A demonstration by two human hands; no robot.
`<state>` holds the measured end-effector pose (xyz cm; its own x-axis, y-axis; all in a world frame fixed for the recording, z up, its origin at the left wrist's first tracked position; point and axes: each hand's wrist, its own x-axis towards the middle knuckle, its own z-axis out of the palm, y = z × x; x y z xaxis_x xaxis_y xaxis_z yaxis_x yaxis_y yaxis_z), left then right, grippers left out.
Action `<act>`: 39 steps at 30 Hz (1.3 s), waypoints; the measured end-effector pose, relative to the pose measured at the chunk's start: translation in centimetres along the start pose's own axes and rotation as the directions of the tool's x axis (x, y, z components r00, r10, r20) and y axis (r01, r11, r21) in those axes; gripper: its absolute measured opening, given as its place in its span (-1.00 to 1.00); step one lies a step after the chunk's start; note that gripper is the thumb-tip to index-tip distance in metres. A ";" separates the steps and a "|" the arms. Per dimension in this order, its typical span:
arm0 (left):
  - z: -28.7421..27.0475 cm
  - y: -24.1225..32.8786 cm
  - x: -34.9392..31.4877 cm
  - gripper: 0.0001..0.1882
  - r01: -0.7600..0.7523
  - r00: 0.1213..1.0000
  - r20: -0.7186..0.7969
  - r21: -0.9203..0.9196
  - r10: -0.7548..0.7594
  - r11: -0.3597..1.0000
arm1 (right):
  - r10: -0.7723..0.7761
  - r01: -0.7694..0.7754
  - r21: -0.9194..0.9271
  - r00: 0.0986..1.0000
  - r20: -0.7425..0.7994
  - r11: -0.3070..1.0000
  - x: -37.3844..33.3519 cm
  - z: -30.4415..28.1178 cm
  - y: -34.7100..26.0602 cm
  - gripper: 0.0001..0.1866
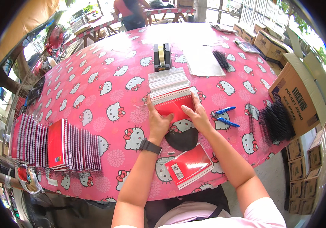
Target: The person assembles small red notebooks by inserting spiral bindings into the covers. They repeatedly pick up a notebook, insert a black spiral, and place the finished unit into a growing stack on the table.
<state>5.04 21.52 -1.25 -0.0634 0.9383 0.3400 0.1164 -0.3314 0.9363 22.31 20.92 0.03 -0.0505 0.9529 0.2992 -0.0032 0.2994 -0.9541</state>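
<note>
Between my hands is a red-covered notepad (173,106) with a row of punched holes along its far edge. My left hand (159,121) grips its left side, thumb on the cover; my right hand (198,114) grips the right side the same way. Touching its far end is a fanned stack of white punched sheets (168,80). A black rounded pad (182,140) lies just below my hands. Closer to me rests another red notepad (190,165) with a white label and punched holes. Two blue pens (227,122) are to the right of my right hand.
Spiral-bound red notebooks (58,146) stand in rows at left. A tape dispenser (162,57) sits beyond the sheets, near white paper (202,60) and black wire spirals (220,60). More black spirals (277,121) lean by an open cardboard box (301,95). Another person (130,14) stands far back.
</note>
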 end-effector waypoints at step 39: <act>-3.5 10.7 -19.8 -0.58 0.101 0.983 0.150 0.055 -0.108 0.993 | -0.048 0.093 -0.262 0.984 0.172 0.960 -17.8 -4.3 -8.1 -0.73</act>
<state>4.03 -1.00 2.36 0.0742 0.9727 0.2199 0.1633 -0.2294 0.9595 27.51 1.76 2.54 -0.2217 0.9145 0.3384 0.2542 0.3892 -0.8854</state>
